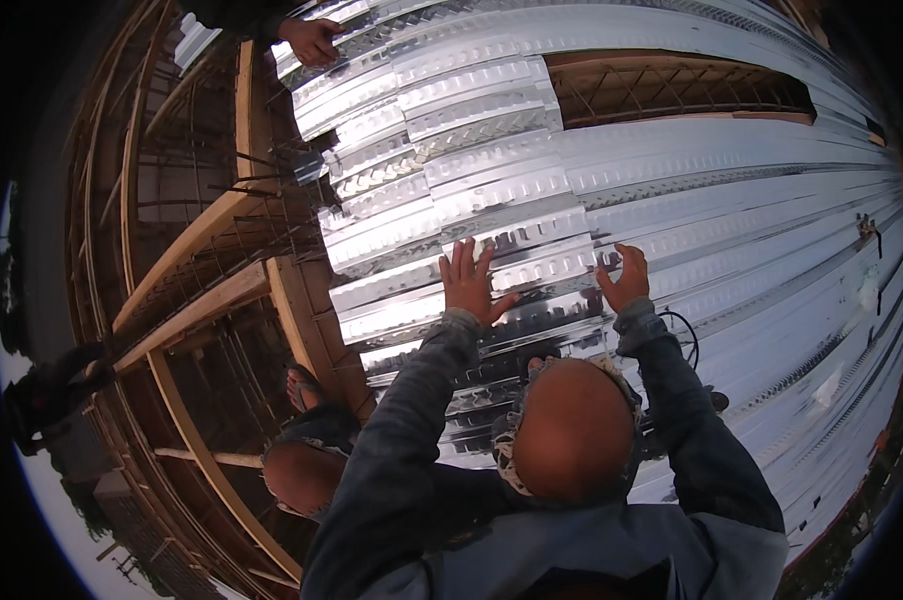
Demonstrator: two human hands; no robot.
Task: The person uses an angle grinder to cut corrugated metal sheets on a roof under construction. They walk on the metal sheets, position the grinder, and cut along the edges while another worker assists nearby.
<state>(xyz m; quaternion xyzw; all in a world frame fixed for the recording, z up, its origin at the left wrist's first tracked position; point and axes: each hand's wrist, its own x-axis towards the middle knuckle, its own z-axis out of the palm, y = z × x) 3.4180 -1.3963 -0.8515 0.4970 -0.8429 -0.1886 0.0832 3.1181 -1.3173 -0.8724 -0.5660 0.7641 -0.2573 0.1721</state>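
Both palms flat on corrugated metal deck sheet (492,200): left hand (469,285) fingers spread, right hand (624,280) fingers loosely curled, neither gripping. Sheet lies atop timber beams (207,225). Looks stiff, slick, sharp-edged; best held by ribs.

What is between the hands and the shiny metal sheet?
Nothing that shows. The left hand lies flat on the ribbed metal sheet, fingers spread. The right hand rests on the same sheet, fingers curled. Another person's hand holds the sheet's far end, clear of both.
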